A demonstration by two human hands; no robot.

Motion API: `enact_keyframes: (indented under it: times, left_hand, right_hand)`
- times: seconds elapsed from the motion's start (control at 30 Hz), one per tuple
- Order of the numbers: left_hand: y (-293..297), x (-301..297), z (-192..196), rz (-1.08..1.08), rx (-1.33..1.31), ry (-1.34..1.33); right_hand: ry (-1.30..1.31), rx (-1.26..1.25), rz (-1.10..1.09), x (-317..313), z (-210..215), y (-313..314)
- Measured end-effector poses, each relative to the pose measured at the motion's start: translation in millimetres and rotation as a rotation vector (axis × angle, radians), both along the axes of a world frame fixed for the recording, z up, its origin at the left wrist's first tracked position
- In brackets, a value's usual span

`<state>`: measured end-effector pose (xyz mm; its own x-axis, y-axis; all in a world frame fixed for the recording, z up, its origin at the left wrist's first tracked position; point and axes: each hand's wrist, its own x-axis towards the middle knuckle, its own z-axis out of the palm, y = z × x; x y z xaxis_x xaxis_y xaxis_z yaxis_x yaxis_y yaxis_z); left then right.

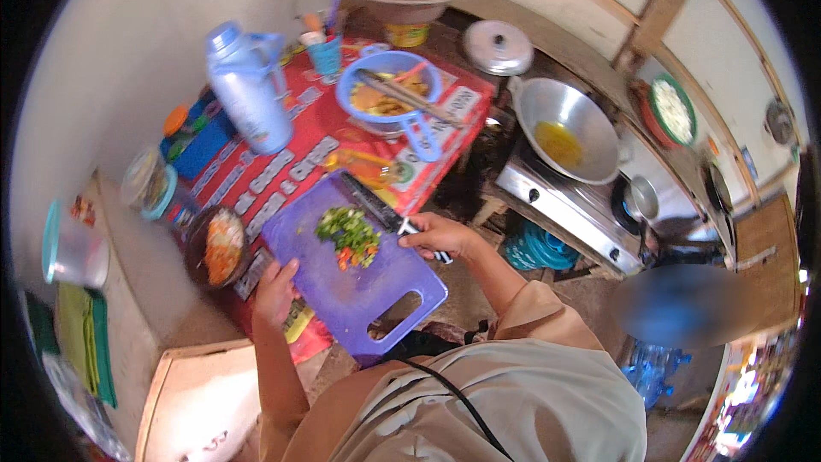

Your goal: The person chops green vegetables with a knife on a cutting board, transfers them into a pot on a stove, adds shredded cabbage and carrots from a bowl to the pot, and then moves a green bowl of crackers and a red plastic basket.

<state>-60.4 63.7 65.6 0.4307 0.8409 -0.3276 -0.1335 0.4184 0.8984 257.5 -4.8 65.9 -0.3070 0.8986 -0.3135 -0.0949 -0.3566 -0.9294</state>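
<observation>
Beyond the beige shirt (513, 393), left hand (276, 293) grips purple board (342, 295) at left edge, right hand (440, 236) grips knife (383, 212).

A pale blue thermos (250, 94) is at the upper left, a big basin (407, 4) is at the top, and green cloths (77, 325) are at the lower left.

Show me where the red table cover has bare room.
The red cover looks bare between the flask and the blue handled bowl, and between the flask and the purple board. It's crowded between bowl and board, where a yellow bottle lies.
</observation>
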Motion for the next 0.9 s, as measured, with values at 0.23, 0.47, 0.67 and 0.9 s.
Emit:
enact_keyframes:
  times: [0.23,0.47,0.67,0.9]
  left_hand:
    - [-61,72,1,-0.116,0.008,-0.007]
    - [-140,214,5,-0.173,-0.034,-0.028]
    - [-188,348,-18,-0.378,-0.048,-0.187]
    - [-222,496,-46,-0.554,-0.114,-0.202]
  right_hand:
    - [-0.197,0.103,-0.032,78,19,-80]
    - [-0.764,0.31,-0.396,176,37,-205]
    - [-0.963,0.346,-0.812,259,50,-336]
    - [-0.958,0.102,-1.071,304,62,-420]
